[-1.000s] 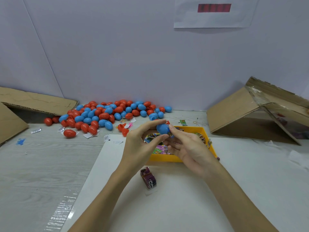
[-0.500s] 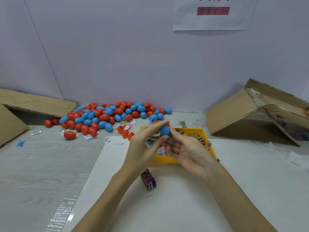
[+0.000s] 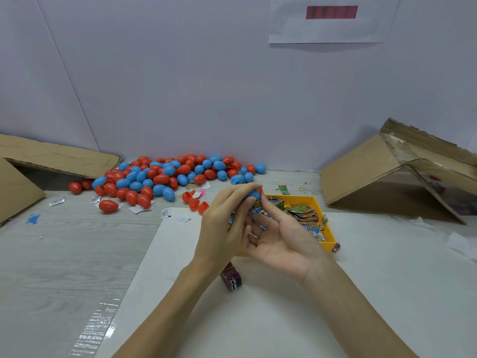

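Two hands meet over the left part of a yellow tray on a white sheet. The left hand has its thumb and curled fingers pinched round a blue egg and holds it in the air above the tray's far left corner. Only one rounded end of the egg shows, facing right towards the other hand, so its long axis seems to run roughly level from left to right; the rest is covered. The right hand lies palm up with nearly straight fingers and grips nothing, one fingertip touching the egg's exposed end. The egg is smooth, glossy plastic. The tray is shallow, angular plastic holding crinkled, brightly printed packets. A pile of similar red and blue eggs lies well apart at the back left against the wall, on a grey wood-grain table. A small dark box lies tilted on the sheet below the left wrist. A tipped cardboard box, matte brown with taped edges, stands at the right.
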